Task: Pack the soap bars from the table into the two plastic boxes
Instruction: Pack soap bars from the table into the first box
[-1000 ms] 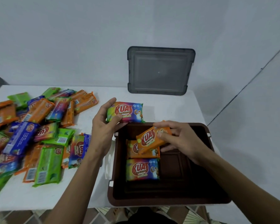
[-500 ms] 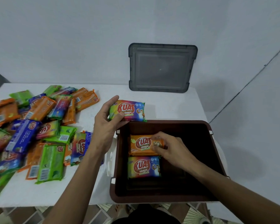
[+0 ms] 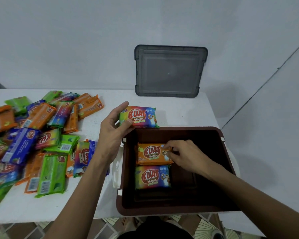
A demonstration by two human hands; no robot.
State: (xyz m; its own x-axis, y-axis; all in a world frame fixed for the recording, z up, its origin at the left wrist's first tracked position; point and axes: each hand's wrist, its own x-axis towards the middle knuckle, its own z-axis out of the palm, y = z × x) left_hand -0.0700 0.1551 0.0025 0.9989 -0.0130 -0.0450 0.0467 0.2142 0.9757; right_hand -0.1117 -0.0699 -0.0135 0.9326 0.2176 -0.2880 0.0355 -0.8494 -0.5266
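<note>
In the brown box (image 3: 179, 129), two soap bars lie with long axes left-right: a rainbow bar (image 3: 152, 176) and an orange bar (image 3: 151, 154) pinched by the right hand (image 3: 188, 156). The left hand (image 3: 110, 135) grips a third bar (image 3: 140, 117).

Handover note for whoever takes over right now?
Left hand grips a rainbow-wrapped soap bar at the far rim of the brown plastic box.
Right hand, inside the box, pinches the orange-wrapped soap bar lying beside a second rainbow-wrapped bar.
Done: two bars show in the box.
Left: the held bar, plus the pile of wrapped soap bars on the white table. Second box not in view.
</note>
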